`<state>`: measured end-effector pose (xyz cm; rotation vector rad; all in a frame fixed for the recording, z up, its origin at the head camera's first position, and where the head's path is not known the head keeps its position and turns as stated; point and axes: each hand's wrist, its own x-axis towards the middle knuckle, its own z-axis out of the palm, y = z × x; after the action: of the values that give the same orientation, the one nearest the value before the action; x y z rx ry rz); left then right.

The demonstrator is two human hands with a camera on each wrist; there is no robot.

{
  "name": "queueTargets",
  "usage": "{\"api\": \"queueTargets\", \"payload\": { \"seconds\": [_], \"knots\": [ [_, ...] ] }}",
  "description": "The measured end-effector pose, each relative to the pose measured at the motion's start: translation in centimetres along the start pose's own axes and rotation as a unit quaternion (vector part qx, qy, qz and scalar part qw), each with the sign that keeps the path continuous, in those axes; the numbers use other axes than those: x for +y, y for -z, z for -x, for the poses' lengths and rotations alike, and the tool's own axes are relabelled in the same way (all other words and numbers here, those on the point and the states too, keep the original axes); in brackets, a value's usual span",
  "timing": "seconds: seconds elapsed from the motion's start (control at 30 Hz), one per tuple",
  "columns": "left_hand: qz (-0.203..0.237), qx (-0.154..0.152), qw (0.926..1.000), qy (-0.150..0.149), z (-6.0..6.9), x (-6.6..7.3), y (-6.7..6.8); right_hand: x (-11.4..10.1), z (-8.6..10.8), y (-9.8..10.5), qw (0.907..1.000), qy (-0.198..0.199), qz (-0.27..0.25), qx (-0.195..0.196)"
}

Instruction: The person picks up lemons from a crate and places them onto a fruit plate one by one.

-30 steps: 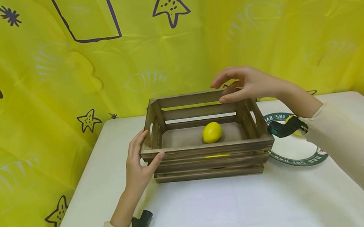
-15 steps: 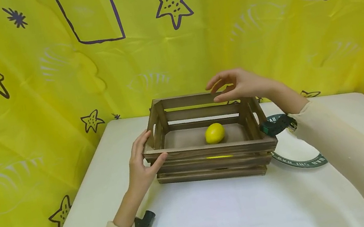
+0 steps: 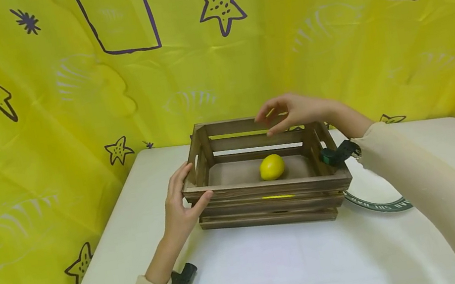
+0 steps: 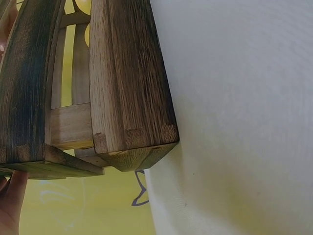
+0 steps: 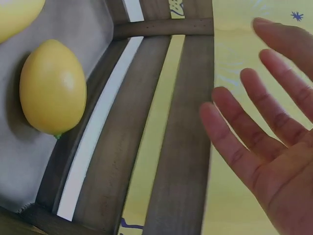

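A slatted wooden crate (image 3: 269,188) stands on the table. Inside lies a yellow lemon (image 3: 272,167); a second lemon (image 5: 17,17) shows partly in the right wrist view. My left hand (image 3: 180,210) holds the crate's near left corner, thumb over the front rim and fingers along the left end. Above the crate's far right part hovers my right hand (image 3: 294,111), its fingers apart, slightly bent, with nothing between them. In the right wrist view the hand is beside the crate's slats, away from the lemons.
A white plate with a green lettered rim (image 3: 383,206) sits right of the crate, partly hidden by the right sleeve (image 3: 426,194). A yellow patterned curtain (image 3: 214,63) hangs behind the white table (image 3: 276,269).
My right hand has moved left and slightly down over the crate, its fingers still apart. My left hand keeps its hold on the corner. The whole view has shifted a little.
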<state>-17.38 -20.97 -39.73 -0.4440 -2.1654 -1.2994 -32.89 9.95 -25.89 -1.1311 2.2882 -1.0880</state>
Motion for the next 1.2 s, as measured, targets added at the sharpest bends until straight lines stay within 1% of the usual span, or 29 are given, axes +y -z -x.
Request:
{"api": "queueTargets", "payload": {
  "seconds": [0.2,0.43,0.5,0.57,0.63,0.7,0.77,0.9,1.0,1.1,1.2],
  "knots": [
    [-0.003,-0.001,1.0000,0.000,0.0,-0.1,0.0,1.0,-1.0,-0.5,0.9993,-0.010,-0.010,-0.035],
    [-0.010,-0.004,0.9999,0.008,0.0,0.0,-0.1,2.1,-2.1,-1.2,0.9968,-0.003,0.018,-0.078],
    [-0.013,-0.004,0.9999,0.009,0.0,0.0,0.0,2.2,-2.2,-1.2,0.9949,-0.010,0.031,-0.095],
    [-0.015,-0.004,0.9998,0.008,-0.1,0.0,0.0,2.3,-2.3,-1.2,0.9915,-0.021,0.051,-0.118],
    [-0.017,-0.005,0.9998,0.007,-0.1,0.0,0.0,2.5,-2.4,-1.2,0.9864,-0.036,0.061,-0.148],
    [-0.016,-0.003,0.9998,0.006,0.0,0.1,0.1,2.8,-2.6,-1.3,0.9812,-0.049,0.061,-0.177],
    [-0.016,-0.001,0.9998,0.006,0.0,0.1,0.1,3.1,-2.7,-1.4,0.9773,-0.052,0.062,-0.196],
    [-0.016,0.003,0.9999,0.007,0.1,0.1,0.2,3.6,-3.2,-1.9,0.9722,-0.055,0.078,-0.214],
    [-0.014,0.003,0.9999,0.007,0.1,0.1,0.2,3.7,-3.2,-2.2,0.9678,-0.066,0.097,-0.223],
    [-0.015,0.001,0.9999,0.006,0.1,0.1,0.1,3.9,-3.2,-2.6,0.9635,-0.079,0.103,-0.234],
    [-0.018,0.000,0.9998,0.004,0.0,0.0,0.0,4.1,-3.2,-2.9,0.9598,-0.066,0.114,-0.248]
  ]
}}
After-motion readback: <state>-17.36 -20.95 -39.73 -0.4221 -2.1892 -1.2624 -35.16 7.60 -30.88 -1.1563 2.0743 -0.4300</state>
